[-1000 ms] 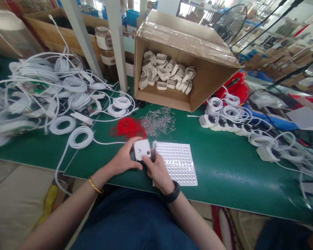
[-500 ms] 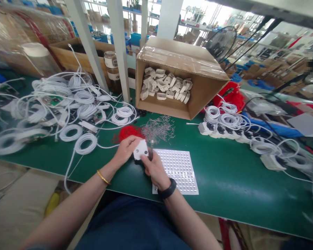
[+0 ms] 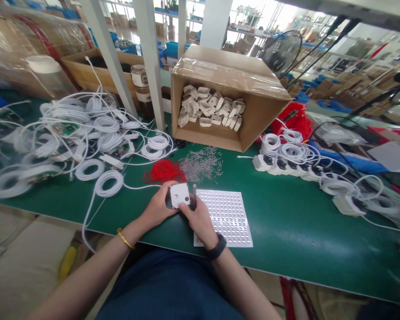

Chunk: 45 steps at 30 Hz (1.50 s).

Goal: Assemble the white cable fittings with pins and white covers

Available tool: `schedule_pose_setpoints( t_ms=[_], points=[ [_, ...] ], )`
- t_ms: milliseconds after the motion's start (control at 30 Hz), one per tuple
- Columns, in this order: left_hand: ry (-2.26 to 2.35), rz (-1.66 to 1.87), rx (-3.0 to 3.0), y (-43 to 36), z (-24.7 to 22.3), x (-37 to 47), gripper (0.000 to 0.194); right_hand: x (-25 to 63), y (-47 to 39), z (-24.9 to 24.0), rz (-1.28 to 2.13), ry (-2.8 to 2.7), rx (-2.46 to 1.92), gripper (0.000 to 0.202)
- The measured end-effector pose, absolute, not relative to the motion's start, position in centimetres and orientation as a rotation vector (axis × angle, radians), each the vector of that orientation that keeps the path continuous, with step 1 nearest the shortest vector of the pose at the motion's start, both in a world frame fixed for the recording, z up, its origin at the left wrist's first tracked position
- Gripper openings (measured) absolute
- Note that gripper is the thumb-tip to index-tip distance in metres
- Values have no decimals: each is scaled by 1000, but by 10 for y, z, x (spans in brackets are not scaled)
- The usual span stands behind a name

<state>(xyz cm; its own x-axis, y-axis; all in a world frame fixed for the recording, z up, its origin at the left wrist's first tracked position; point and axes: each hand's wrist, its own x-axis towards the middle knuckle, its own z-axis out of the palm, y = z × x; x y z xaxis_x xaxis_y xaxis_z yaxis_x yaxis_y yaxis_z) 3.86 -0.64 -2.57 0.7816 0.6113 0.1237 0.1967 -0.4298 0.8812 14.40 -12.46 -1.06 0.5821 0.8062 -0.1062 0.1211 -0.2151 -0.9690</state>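
Note:
Between my hands is a small white plastic housing [image 3: 179, 196], its flat face towards me with a silvery round spot and a dark one. My left hand [image 3: 159, 205] grips it along the left side, fingers closed around the edge. At its lower right corner the thumb of my right hand [image 3: 200, 218] presses on the face. A slim, dark, pen-like tool [image 3: 194, 195] sticks up from my right fingers; its exact kind is unclear. Beneath and beside my right hand lies a white sheet [image 3: 230, 213] with rows of small shiny round pieces.
Beyond my hands lie red rings [image 3: 165, 171] and a heap of screws [image 3: 202, 164]. A cardboard box [image 3: 256, 120] on its side holds white housings [image 3: 213, 106]. Coiled white cables [image 3: 109, 183] crowd the left; housings with cables [image 3: 280, 165] line the right. Metal posts [image 3: 150, 58] rise behind.
My left hand has shifted from the housing's upper left edge down to its left side. The housing sits slightly lower and more upright. My right hand keeps the tool and has moved little.

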Motion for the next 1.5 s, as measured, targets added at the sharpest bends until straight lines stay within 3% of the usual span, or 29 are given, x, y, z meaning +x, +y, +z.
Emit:
schedule_pose_setpoints(
  t_ms=[100,167,300,467,633,767,833,967,1133,1233,1333,1500],
  points=[
    [598,501,2034,-11,-28,38,62,154,-128,1,518,-1182,-1985,75],
    [591,491,2068,-11,-30,39,62,163,-127,8,463,-1466,-2104,80],
    [553,494,2136,-11,-33,39,55,174,-125,17,407,-1783,-2135,60],
    [442,442,2158,-15,-32,40,55,171,-138,23,285,-1778,-2169,51],
    [420,466,2139,-16,-27,43,53,178,-158,29,250,-1507,-2343,51],
    [418,436,2163,-15,-26,43,53,188,-170,5,318,-1384,-2434,57],
    [457,437,2164,-16,-27,43,55,192,-173,-7,245,-1283,-2325,55],
    [565,479,2162,-21,-32,45,57,195,-176,-5,155,-1058,-2057,26],
    [631,528,2171,-25,-35,45,58,181,-175,10,228,-686,-1696,40],
    [650,607,2162,-25,-36,45,61,166,-168,5,497,-459,-1468,44],
    [656,654,2167,-26,-38,44,61,151,-158,1,752,-357,-1285,32],
    [648,666,2150,-26,-37,44,61,136,-150,3,600,-368,-1358,14]
  ],
)
